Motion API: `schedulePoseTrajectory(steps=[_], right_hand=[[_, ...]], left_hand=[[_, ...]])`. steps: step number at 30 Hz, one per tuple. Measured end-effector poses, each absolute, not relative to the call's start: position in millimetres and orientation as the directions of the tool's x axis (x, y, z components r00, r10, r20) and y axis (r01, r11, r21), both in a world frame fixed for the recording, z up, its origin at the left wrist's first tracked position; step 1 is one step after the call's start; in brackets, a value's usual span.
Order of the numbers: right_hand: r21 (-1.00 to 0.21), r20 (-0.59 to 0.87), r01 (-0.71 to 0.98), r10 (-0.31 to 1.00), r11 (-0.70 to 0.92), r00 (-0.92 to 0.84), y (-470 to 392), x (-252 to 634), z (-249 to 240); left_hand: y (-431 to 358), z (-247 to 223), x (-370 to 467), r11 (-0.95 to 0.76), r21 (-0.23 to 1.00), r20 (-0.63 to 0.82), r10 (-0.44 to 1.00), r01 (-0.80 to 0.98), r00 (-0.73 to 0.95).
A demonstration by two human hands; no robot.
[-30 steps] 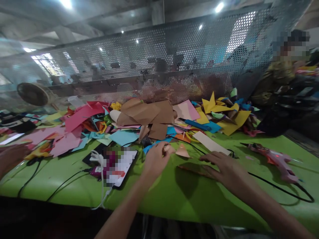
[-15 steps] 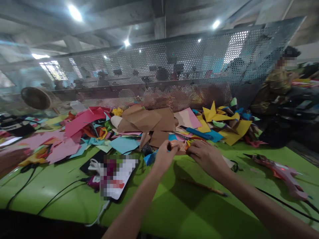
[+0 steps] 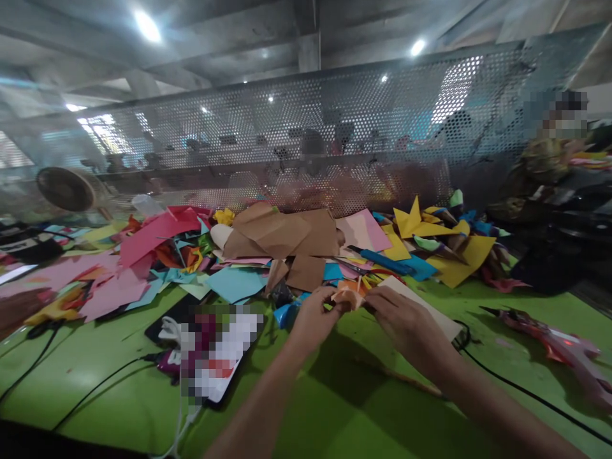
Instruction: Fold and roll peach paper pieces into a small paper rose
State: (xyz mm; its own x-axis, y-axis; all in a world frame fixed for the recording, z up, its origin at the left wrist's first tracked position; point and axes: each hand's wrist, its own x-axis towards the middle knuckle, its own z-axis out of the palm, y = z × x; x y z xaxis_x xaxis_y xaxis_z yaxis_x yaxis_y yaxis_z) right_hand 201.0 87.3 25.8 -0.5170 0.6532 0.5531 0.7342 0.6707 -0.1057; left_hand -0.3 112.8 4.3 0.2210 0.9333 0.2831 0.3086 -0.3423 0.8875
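Over the green table (image 3: 363, 427), a small piece of orange and peach folded paper (image 3: 348, 296) is held between my two hands. My left hand (image 3: 315, 319) pinches it from the left side with thumb and fingers. From the right, my right hand (image 3: 399, 315) has its fingertips closed at the paper's edge. A thin brown stick (image 3: 406, 378) lies below, partly behind my right forearm. A cream sheet (image 3: 425, 309) shows beyond my right hand. Just past my hands are a blue box cutter (image 3: 382, 260) and scissors with red handles (image 3: 386, 274), partly hidden.
A pink glue gun (image 3: 557, 344) lies at the right with its cord. Coloured paper sheets (image 3: 234, 284) and brown sheets (image 3: 287, 233) pile along the back. A phone (image 3: 234, 357) and cables are at left. A perforated metal panel (image 3: 287, 140) stands behind; a person sits far right.
The orange paper has turned in my fingers and shows more of its peach side. My right hand has shifted slightly down, and more of the cream sheet shows. The view has moved slightly.
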Motion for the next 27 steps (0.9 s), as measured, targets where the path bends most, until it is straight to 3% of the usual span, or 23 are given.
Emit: schedulePoseTrajectory(steps=[3, 5, 8, 11, 15, 21, 27], right_hand=[[-0.29, 0.6, 0.683, 0.683, 0.67, -0.416, 87.0, 200.9, 27.0], [-0.494, 0.586, 0.624, 0.762, 0.605, -0.275, 87.9, 200.0, 26.2], [-0.812, 0.42, 0.424, 0.906, 0.402, -0.055, 89.5, 197.2, 25.3], [-0.945, 0.206, 0.25, 0.978, 0.21, -0.045, 90.3, 192.1, 23.8], [-0.962, 0.144, 0.222, 0.985, 0.162, -0.094, 89.7, 182.1, 18.0], [-0.883, 0.264, 0.421, 0.961, 0.207, 0.081, 90.7, 185.8, 19.3], [-0.67, 0.416, 0.685, 0.909, 0.286, 0.027, 90.6, 207.5, 26.9]], left_hand=[[113.8, 3.4, 2.0, -0.309, 0.922, 0.263, 0.942, 0.234, 0.21], [113.8, 2.8, 4.3, -0.26, 0.951, 0.23, 0.957, 0.166, 0.176], [112.9, 2.1, 8.6, -0.242, 0.962, 0.238, 0.97, 0.124, 0.052], [109.9, 2.7, 13.5, -0.276, 0.956, 0.279, 0.96, 0.103, -0.023], [102.5, 3.3, 21.6, -0.313, 0.947, 0.314, 0.949, 0.076, -0.009], [96.8, -0.9, 28.1, -0.289, 0.941, 0.273, 0.956, 0.174, 0.111], [96.1, 13.3, 17.1, -0.319, 0.927, 0.306, 0.947, 0.198, 0.095]])
